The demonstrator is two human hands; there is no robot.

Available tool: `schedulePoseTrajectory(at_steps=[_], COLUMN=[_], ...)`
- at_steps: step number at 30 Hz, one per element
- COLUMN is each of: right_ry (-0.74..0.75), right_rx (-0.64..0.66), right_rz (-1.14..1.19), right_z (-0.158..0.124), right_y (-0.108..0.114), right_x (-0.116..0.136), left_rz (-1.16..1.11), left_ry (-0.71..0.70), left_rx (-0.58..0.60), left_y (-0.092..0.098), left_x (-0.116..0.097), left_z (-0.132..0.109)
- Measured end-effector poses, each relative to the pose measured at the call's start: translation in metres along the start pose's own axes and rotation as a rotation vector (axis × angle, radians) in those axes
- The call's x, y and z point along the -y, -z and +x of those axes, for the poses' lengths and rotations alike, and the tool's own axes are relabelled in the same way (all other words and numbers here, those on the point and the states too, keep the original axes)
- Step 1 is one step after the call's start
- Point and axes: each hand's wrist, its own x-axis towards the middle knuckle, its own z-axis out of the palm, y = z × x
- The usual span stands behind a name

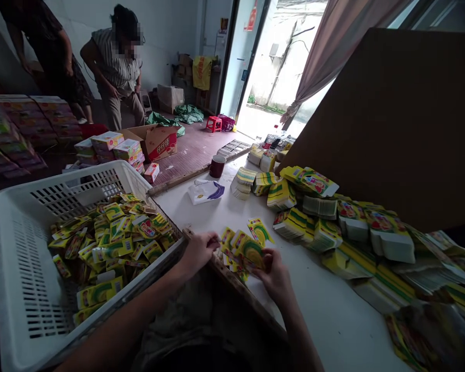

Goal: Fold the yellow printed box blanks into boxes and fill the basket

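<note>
My right hand (274, 271) grips a yellow-and-green printed card (252, 252) over the near edge of the white table (313, 310). To its left, my left hand (199, 252) is closed in a pinch beside more of these cards; what its fingertips hold, if anything, is hidden. A loose card (259, 231) lies on the tabletop just beyond my right hand. Left of my arms, a white plastic basket (21, 217) holds a heap of filled yellow-green packets (112, 232).
Many stacks of cards (325, 232) line the table's right side, below a large brown board (403, 124). A dark mug (217, 166) and a white-and-purple packet (206, 191) stand farther back. Colourful boxes (108, 140), an open carton (160, 144) and two people (118, 67) are beyond the basket.
</note>
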Motion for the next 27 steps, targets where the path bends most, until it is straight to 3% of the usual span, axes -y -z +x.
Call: schedulePoseTrajectory(at_steps=[3, 6, 13, 16, 19, 22, 23, 25, 26, 27], right_ry=[-0.065, -0.110, -0.147, -0.176, -0.193, -0.196, -0.195, -0.185, -0.175, -0.162], right_rx=[-0.061, -0.044, 0.003, -0.003, -0.021, -0.025, -0.028, -0.041, -0.050, -0.058], right_rz=[0.109, 0.242, 0.425, 0.410, 0.389, 0.403, 0.410, 0.425, 0.433, 0.442], right_z=[-0.003, -0.006, 0.000, 0.000, -0.002, -0.003, -0.003, -0.003, -0.003, -0.003], right_y=[0.019, 0.021, -0.028, -0.049, -0.059, -0.060, -0.059, -0.055, -0.053, -0.051], right_x=[-0.004, -0.002, 0.012, 0.009, 0.003, -0.001, -0.001, 0.000, 0.003, 0.006], left_rz=[-0.039, -0.050, -0.001, 0.033, 0.083, 0.123, 0.146, 0.282, 0.338, 0.370], left_ry=[0.035, 0.037, -0.058, -0.076, -0.043, 0.007, 0.020, 0.057, 0.074, 0.062], left_rx=[-0.090, -0.085, 0.046, 0.032, -0.073, -0.123, -0.078, 0.199, 0.266, 0.256], left_y=[0.014, 0.017, -0.013, -0.013, 0.011, 0.053, 0.066, 0.086, 0.092, 0.093], left_x=[0.012, 0.016, -0.010, -0.015, -0.012, -0.002, 0.003, 0.012, 0.016, 0.019], left_z=[0.003, -0.002, -0.019, -0.015, -0.007, -0.010, -0.016, -0.033, -0.043, -0.053])
